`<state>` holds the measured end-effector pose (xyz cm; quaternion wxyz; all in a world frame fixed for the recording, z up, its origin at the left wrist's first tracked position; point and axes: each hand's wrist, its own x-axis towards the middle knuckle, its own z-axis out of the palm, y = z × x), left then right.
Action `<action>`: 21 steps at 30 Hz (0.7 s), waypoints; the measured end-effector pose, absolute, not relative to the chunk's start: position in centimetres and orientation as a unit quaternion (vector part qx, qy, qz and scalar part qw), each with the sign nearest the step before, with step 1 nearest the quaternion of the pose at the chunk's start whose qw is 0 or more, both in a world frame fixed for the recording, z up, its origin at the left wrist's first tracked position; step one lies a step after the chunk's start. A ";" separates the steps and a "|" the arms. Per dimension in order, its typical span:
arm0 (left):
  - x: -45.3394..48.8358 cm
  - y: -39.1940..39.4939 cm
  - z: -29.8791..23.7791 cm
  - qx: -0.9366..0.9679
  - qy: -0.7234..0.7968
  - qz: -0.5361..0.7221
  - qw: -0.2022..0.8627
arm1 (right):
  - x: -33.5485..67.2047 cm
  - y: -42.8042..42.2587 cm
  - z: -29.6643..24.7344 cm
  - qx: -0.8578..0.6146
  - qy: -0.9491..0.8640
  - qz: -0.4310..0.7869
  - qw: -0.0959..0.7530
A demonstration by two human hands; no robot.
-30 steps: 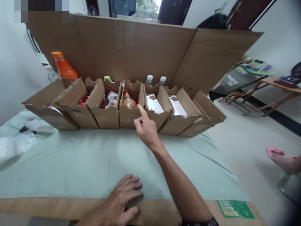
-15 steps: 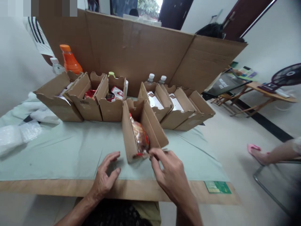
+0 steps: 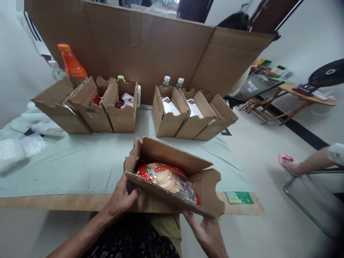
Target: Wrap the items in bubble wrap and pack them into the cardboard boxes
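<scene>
A narrow open-topped cardboard box [image 3: 172, 150] is turned crosswise at the table's front edge. Inside it lies a clear-and-red plastic packet [image 3: 163, 177] with round, pale, biscuit-like pieces showing through. My left hand [image 3: 122, 197] grips the box's left end, thumb against the near side and fingers partly hidden behind the end. At the lower right corner my right hand [image 3: 204, 229] holds the box from below, most of its fingers out of sight under the cardboard.
Behind stand similar boxes in a left group [image 3: 120, 120] and a right group [image 3: 168, 125]. A tall cardboard screen [image 3: 150, 46], an orange bottle [image 3: 72, 64] and clear bottles [image 3: 166, 82] are at the back. Bubble wrap [image 3: 18, 150] lies left. A person's leg [image 3: 311, 161] is at right.
The box has left the gap between the two groups, come toward me and turned sideways. My left hand has gone from apart to gripping it; my right hand has shifted down beneath it.
</scene>
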<state>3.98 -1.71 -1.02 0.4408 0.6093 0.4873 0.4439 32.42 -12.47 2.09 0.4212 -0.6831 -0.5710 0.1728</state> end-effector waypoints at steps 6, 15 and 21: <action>3.1 1.6 -2.2 0.577 0.527 0.472 0.408 | 31.1 -5.1 3.1 -0.638 -0.586 0.243 0.437; 4.8 7.8 -0.9 0.619 0.503 0.457 0.393 | 32.2 4.5 1.6 -0.635 -0.518 0.280 0.500; 4.3 7.2 -2.7 0.639 0.518 0.412 0.391 | 32.5 3.0 -2.7 -0.669 -0.465 0.287 0.504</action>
